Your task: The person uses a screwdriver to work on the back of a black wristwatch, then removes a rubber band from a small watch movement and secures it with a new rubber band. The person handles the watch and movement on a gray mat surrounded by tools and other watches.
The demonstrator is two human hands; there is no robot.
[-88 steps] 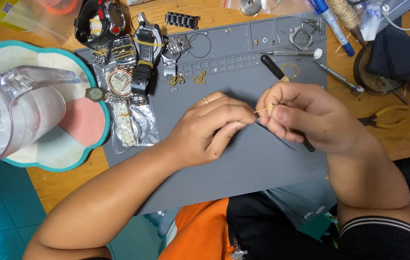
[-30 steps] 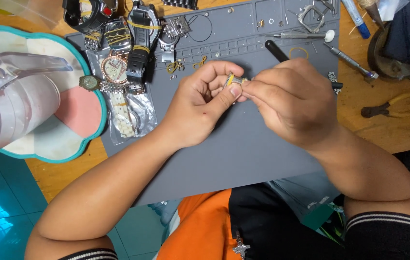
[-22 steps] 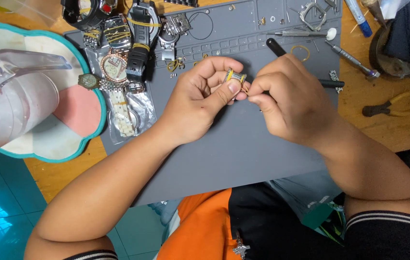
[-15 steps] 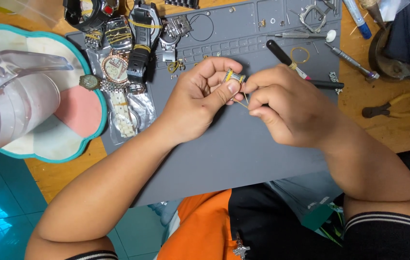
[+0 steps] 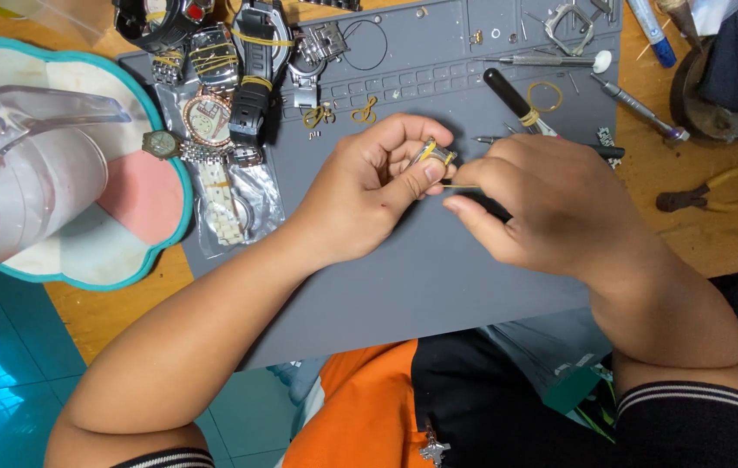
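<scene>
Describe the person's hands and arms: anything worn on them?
Both hands, left hand and right hand, are bare, with no gloves, rings or wristwatch visible. Forearms are uncovered. Dark sleeves with thin white stripes end near the elbows.

Over a grey work mat [image 5: 438, 277], the left hand [image 5: 369, 195] pinches a small metal watch part [image 5: 432, 154] wrapped in a yellow rubber band [image 5: 457, 185], which the right hand [image 5: 551, 204] pulls taut from just beside it. At the mat's far left corner lie several watches [image 5: 222, 65], and a white watch band in a clear bag [image 5: 228, 204] sits nearer. A clear plastic jug [image 5: 22, 169] stands on a teal-rimmed flower-shaped tray [image 5: 156, 251] at the left. A black-handled tool [image 5: 508, 91] lies beyond the right hand, and pliers [image 5: 707, 189] rest on the wooden table [image 5: 698, 234] at the right.
</scene>
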